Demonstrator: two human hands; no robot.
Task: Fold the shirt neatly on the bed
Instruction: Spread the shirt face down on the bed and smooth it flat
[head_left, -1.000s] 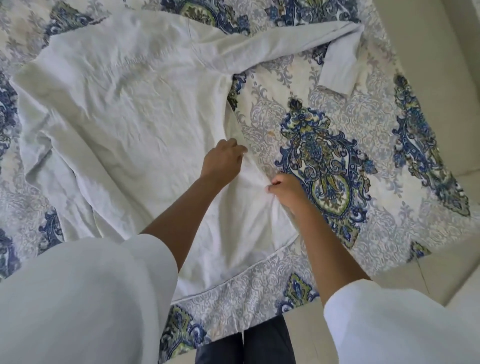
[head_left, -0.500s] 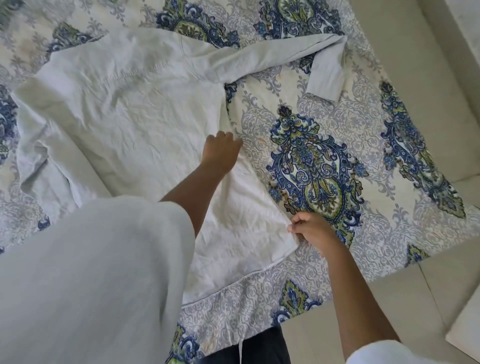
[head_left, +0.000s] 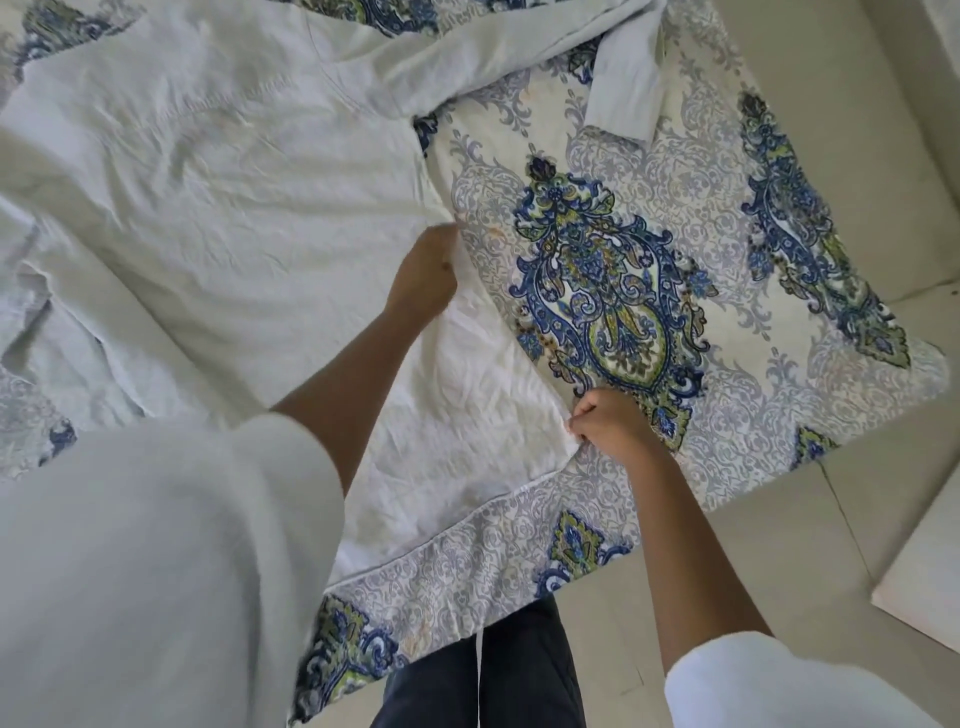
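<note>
Navy trousers (head_left: 498, 675) show at the bottom edge, on pale floor tiles (head_left: 779, 545) just beside the near edge of a bedspread (head_left: 727, 405) printed with blue and green medallions. The person's own white sleeves (head_left: 130, 571) flank them. Just beyond, the right hand (head_left: 608, 423) pinches the side edge of the shirt (head_left: 234, 208) close to the hem corner, fingers curled tight on the cloth. Farther up the same edge the left hand (head_left: 426, 270) lies on the fabric; its fingertips are blurred, so I cannot tell whether they grip or merely press. Pale white and creased, the shirt lies spread flat across the left part of the bedspread. At the far side its long sleeve (head_left: 493, 47) stretches out to the right, the cuff (head_left: 623, 93) bent back toward the near side.
</note>
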